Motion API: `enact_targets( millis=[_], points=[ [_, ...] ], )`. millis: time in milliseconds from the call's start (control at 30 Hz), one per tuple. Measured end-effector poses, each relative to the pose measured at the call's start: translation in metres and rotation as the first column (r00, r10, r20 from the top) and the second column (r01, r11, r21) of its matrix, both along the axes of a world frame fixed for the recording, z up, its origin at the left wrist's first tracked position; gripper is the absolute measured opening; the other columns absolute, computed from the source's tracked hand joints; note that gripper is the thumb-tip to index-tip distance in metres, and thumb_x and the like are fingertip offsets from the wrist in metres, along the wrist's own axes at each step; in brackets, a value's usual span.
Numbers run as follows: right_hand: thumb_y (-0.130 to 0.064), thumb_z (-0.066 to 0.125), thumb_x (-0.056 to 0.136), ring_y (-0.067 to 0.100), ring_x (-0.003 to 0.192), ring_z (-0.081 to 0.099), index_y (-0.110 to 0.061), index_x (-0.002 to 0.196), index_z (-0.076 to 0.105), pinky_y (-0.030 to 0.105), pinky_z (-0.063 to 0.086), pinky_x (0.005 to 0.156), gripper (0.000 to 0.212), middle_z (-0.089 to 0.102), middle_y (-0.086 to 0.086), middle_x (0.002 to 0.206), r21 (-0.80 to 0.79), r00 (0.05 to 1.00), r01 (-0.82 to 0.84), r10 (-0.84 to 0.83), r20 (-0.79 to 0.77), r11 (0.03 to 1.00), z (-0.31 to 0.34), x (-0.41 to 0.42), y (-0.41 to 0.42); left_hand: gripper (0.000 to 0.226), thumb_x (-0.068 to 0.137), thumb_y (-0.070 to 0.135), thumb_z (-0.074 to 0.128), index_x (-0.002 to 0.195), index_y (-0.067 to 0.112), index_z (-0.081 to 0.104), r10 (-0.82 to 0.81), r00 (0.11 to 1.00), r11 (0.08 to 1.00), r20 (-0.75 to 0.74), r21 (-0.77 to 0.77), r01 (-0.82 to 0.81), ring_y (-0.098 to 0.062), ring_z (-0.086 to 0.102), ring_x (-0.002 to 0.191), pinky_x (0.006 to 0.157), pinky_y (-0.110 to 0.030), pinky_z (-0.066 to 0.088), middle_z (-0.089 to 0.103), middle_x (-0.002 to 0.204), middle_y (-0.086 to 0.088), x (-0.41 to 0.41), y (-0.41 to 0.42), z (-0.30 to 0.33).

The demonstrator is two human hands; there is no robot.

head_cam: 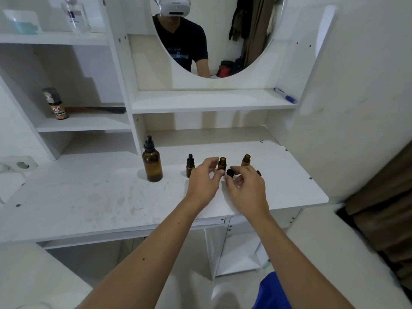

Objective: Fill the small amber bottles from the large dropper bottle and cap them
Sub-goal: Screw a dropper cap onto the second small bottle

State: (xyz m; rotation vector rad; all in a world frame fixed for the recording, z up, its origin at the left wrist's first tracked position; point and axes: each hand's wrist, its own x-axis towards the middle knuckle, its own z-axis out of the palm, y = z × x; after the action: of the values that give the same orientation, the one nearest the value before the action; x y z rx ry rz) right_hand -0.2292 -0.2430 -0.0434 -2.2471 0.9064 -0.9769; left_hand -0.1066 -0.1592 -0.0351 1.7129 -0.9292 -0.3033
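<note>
The 2 bare forearms come up from the bottom edge, the closest things to me, and meet over the white vanity top (93, 197). The right hand (247, 186) pinches a black dropper cap (230, 172) between thumb and fingertips, holding it just at 5 o'clock of an uncapped small amber bottle (222, 163). The left hand (204, 178) is half open, fingers curled and apart, gripping nothing; its fingertips sit right beside that same open bottle, and I cannot tell whether they touch it.

At 9 o'clock of the left hand stands a capped small bottle (190, 165), upright, its black dropper top on, partly hidden by the hand. At 1 o'clock of the right hand is a second open small bottle (246, 160), upright and apart from the fingers. A small dark thing peeks out past the right knuckles at 3 o'clock; too little shows to say what it is.

Well off at 9 o'clock of the group stands the large dropper bottle (152, 163), amber, upright, black dropper cap fitted.

Farther out, a blue pen (285, 95) lies on the shelf at 1 o'clock under the round mirror (256, 41), and a spray can (54, 103) stands in the left cubby at 10 o'clock. A wall socket (19, 165) sits at the far left edge.
</note>
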Motion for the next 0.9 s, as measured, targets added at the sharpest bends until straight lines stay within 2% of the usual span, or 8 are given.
enact_targets(
  millis=[100, 200, 300, 500, 667, 900],
  points=[
    [-0.026, 0.070, 0.098, -0.001, 0.083, 0.063, -0.020, 0.109, 0.072, 0.001, 0.039, 0.078, 0.013, 0.068, -0.009, 0.101, -0.008, 0.996, 0.012, -0.011, 0.091, 1.000, 0.002, -0.003, 0.004, 0.034, 0.096, 0.016, 0.073, 0.129, 0.015, 0.067, 0.008, 1.000, 1.000, 0.002, -0.022, -0.007, -0.004, 0.066, 0.116, 0.107, -0.031, 0.052, 0.074, 0.119, 0.007, 0.001, -0.006, -0.002],
    [-0.023, 0.067, 0.102, 0.002, 0.087, 0.067, -0.017, 0.111, 0.073, 0.015, 0.049, 0.084, 0.013, 0.071, -0.007, 0.101, -0.013, 0.984, 0.021, -0.018, 0.178, 1.000, 0.001, -0.003, 0.004, 0.027, 0.095, 0.015, 0.073, 0.122, 0.016, 0.070, 0.017, 1.000, 1.000, -0.002, -0.026, -0.017, -0.001, 0.068, 0.110, 0.104, -0.030, 0.053, 0.075, 0.110, 0.010, 0.002, -0.007, -0.003],
    [-0.018, 0.064, 0.105, 0.010, 0.096, 0.072, -0.012, 0.117, 0.074, 0.028, 0.059, 0.090, 0.017, 0.075, -0.001, 0.109, 0.010, 0.955, 0.045, -0.046, 0.292, 0.999, 0.004, -0.003, 0.002, 0.026, 0.096, 0.017, 0.073, 0.122, 0.018, 0.068, 0.014, 1.000, 1.000, 0.005, -0.019, -0.014, 0.000, 0.067, 0.110, 0.103, -0.026, 0.052, 0.074, 0.111, 0.012, 0.001, -0.005, -0.004],
    [-0.015, 0.061, 0.107, 0.013, 0.098, 0.077, -0.013, 0.118, 0.073, 0.033, 0.062, 0.087, 0.017, 0.078, -0.002, 0.108, 0.054, 0.916, 0.009, -0.030, 0.401, 0.998, 0.026, -0.002, -0.001, 0.027, 0.097, 0.019, 0.072, 0.124, 0.018, 0.068, 0.003, 0.999, 1.000, 0.036, -0.003, -0.003, 0.001, 0.066, 0.110, 0.102, -0.023, 0.051, 0.073, 0.113, 0.012, 0.002, -0.001, -0.005],
    [-0.016, 0.060, 0.107, 0.012, 0.093, 0.076, -0.018, 0.115, 0.073, 0.029, 0.061, 0.084, 0.016, 0.077, -0.006, 0.103, -0.001, 0.951, -0.035, 0.034, 0.307, 0.999, 0.043, -0.002, -0.002, 0.026, 0.097, 0.017, 0.072, 0.123, 0.018, 0.069, 0.005, 0.999, 1.000, 0.038, -0.009, -0.004, -0.001, 0.067, 0.110, 0.103, -0.025, 0.052, 0.073, 0.113, 0.011, 0.003, -0.001, -0.006],
    [-0.012, 0.062, 0.105, 0.017, 0.089, 0.075, -0.013, 0.111, 0.074, 0.041, 0.063, 0.083, 0.013, 0.077, -0.002, 0.101, -0.137, 0.985, -0.094, 0.112, 0.132, 0.986, 0.053, -0.005, -0.012, 0.026, 0.097, 0.017, 0.071, 0.123, 0.019, 0.069, -0.010, 0.999, 1.000, 0.035, -0.024, 0.010, 0.003, 0.066, 0.109, 0.101, -0.022, 0.052, 0.074, 0.111, 0.014, 0.004, -0.001, -0.007]
  ],
)
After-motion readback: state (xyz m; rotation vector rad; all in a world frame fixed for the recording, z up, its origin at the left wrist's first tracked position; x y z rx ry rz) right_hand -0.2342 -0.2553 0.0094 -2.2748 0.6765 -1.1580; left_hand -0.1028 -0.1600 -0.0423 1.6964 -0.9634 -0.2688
